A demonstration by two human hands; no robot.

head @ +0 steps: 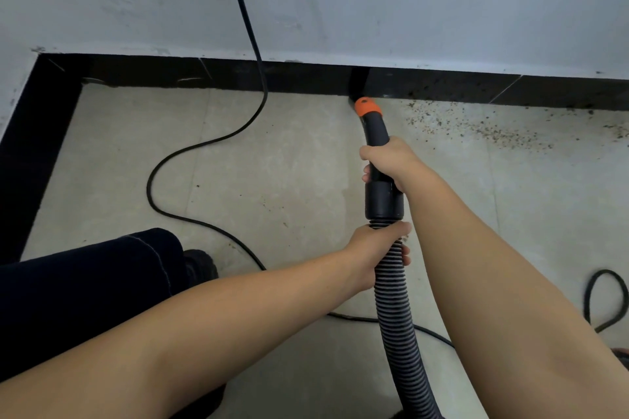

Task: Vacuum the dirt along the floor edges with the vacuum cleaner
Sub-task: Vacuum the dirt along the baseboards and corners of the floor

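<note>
Nearest the camera, a ribbed grey-black flexible vacuum hose [398,309] climbs from the bottom edge of the pale tiled floor [292,163]. The left hand [377,253] is wrapped round the hose just below its smooth black plastic cuff [384,201], fingers curled over the ribs. Above the cuff, the right hand [388,158] grasps the curved black handle tube [376,129], thumb side toward the wall. To the left, a knee in dark trousers [92,279] and part of a dark shoe [200,265] rest on the floor, so the person seems to be crouching.

Past the right hand, the tube ends in a bright orange plastic collar [367,106], and beyond it a black nozzle [359,83] meets the line where the floor joins the black skirting strip [204,73]. The nozzle is nearly the same black as the skirting, so I cannot tell its exact shape or whether its tip touches the floor.

A thin black power cable [248,34] hangs down the white wall [442,3] and snakes across the floor to the left of the hose; another loop lies at the floor's right edge.

The edge pass looks under way. Left of the nozzle the floor edge looks mostly clean, while a scatter of dark crumbly dirt [476,126] lies along the far edge to the right. The next move calls for sliding the nozzle rightward along the skirting, keeping it low and tight to the joint, while the left hand feeds hose slack.
</note>
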